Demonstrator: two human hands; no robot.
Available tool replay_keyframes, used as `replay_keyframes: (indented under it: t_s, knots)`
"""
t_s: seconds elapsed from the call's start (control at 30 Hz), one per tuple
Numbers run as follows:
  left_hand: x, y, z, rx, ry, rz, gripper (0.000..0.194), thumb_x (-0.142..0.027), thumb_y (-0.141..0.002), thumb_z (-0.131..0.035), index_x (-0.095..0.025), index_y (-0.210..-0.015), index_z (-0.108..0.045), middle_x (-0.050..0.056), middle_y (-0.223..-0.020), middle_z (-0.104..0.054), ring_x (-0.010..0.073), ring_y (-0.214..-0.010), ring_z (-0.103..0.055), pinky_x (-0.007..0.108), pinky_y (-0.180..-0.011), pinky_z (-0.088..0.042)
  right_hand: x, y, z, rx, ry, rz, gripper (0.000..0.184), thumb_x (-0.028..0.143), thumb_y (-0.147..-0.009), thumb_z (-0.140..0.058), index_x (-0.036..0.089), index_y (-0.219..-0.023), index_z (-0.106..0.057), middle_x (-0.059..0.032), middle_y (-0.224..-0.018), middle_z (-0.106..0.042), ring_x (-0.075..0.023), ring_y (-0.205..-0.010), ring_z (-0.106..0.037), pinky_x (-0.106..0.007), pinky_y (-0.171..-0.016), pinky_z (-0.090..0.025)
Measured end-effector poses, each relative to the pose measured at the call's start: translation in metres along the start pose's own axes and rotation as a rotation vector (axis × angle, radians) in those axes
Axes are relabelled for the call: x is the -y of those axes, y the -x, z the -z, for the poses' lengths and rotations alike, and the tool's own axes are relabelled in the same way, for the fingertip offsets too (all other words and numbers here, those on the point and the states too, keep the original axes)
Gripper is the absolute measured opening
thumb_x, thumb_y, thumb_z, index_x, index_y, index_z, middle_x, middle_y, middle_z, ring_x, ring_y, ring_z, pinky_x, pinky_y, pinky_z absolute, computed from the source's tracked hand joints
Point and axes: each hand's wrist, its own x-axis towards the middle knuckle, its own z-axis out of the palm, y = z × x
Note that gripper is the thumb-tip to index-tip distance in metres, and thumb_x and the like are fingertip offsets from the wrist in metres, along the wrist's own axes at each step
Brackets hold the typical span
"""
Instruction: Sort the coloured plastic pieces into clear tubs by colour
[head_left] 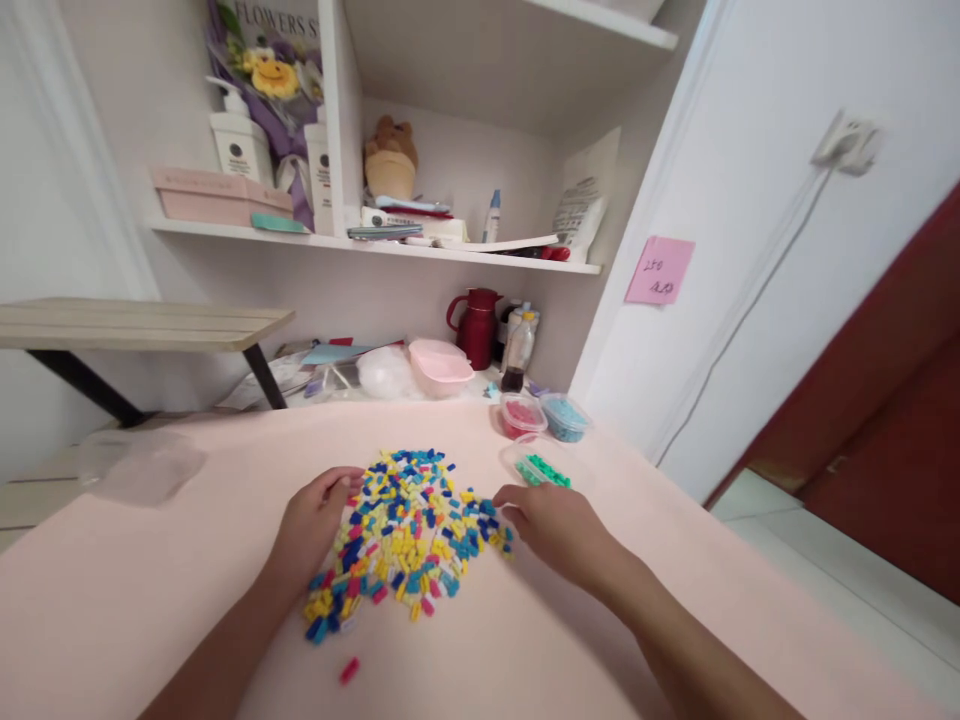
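A loose pile of small coloured plastic bricks (pixel 409 530), mostly yellow, blue, white and pink, spreads over the pink tabletop (pixel 465 670). My left hand (pixel 319 510) rests at the pile's left edge, thumb and fingers drawn together; anything between them is too small to make out. At the right edge, my right hand (pixel 551 525) reaches in with bent fingers slightly apart, fingertips beside some blue bricks. Nothing shows in its grasp. Just beyond it, a clear container (pixel 517 455) holds green bricks (pixel 543 470). One pink brick (pixel 349 670) lies alone near the front.
Behind the green bricks stand a tub of pinkish-red pieces (pixel 523 415) and a tub of light blue pieces (pixel 565 417). A clear plastic box (pixel 142 465) sits at the left. Farther back are a pink bowl (pixel 441 368), a red jug (pixel 477 330) and a bottle (pixel 517 355).
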Motion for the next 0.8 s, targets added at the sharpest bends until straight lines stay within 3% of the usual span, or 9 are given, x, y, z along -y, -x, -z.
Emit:
replay_keyframes:
  t_s: [0.17, 0.23, 0.4, 0.53, 0.8]
  knots:
    - [-0.002, -0.003, 0.002, -0.005, -0.052, 0.039, 0.035, -0.048, -0.073, -0.054, -0.023, -0.09, -0.072, 0.005, -0.094, -0.079, 0.0269, -0.095, -0.072, 0.041, -0.095, -0.053, 0.003, 0.001, -0.001, 0.031, 0.028, -0.001, 0.043, 0.034, -0.089, -0.053, 0.028, -0.13, -0.06, -0.0118, -0.103, -0.075, -0.0302, -0.096, -0.07, -0.033, -0.07, -0.046]
    - [0.0, -0.006, 0.002, -0.002, -0.059, 0.045, 0.035, -0.049, -0.073, -0.054, -0.025, -0.09, -0.072, 0.004, -0.093, -0.079, 0.0274, -0.095, -0.072, 0.042, -0.096, -0.052, 0.005, 0.001, 0.0, 0.04, 0.043, -0.007, 0.04, 0.033, -0.09, -0.052, 0.024, -0.127, -0.062, -0.0135, -0.103, -0.075, -0.0303, -0.095, -0.07, -0.033, -0.07, -0.048]
    - [0.012, -0.013, 0.005, 0.013, -0.101, 0.017, 0.037, -0.052, -0.074, -0.054, -0.026, -0.093, -0.072, 0.004, -0.095, -0.079, 0.0286, -0.099, -0.071, 0.045, -0.1, -0.05, 0.01, -0.001, -0.001, 0.105, 0.19, 0.026, 0.027, 0.012, -0.084, -0.05, 0.015, -0.097, -0.073, -0.0159, -0.097, -0.075, -0.0302, -0.089, -0.072, -0.033, -0.068, -0.051]
    - [0.013, -0.014, 0.006, 0.014, -0.112, 0.006, 0.038, -0.053, -0.073, -0.054, -0.026, -0.093, -0.072, 0.004, -0.096, -0.079, 0.0292, -0.1, -0.071, 0.046, -0.101, -0.049, 0.008, -0.003, -0.004, 0.102, 0.154, 0.039, 0.027, 0.01, -0.081, -0.053, 0.016, -0.1, -0.072, -0.015, -0.1, -0.074, -0.0299, -0.09, -0.072, -0.032, -0.068, -0.05]
    - [-0.005, -0.004, 0.002, -0.004, -0.106, -0.004, 0.036, -0.049, -0.073, -0.054, -0.024, -0.091, -0.073, 0.005, -0.09, -0.08, 0.0271, -0.093, -0.073, 0.04, -0.092, -0.054, -0.003, -0.007, -0.016, 0.04, 0.015, 0.086, 0.033, 0.013, -0.086, -0.047, 0.02, -0.111, -0.068, -0.0115, -0.108, -0.072, -0.0261, -0.095, -0.069, -0.03, -0.071, -0.046]
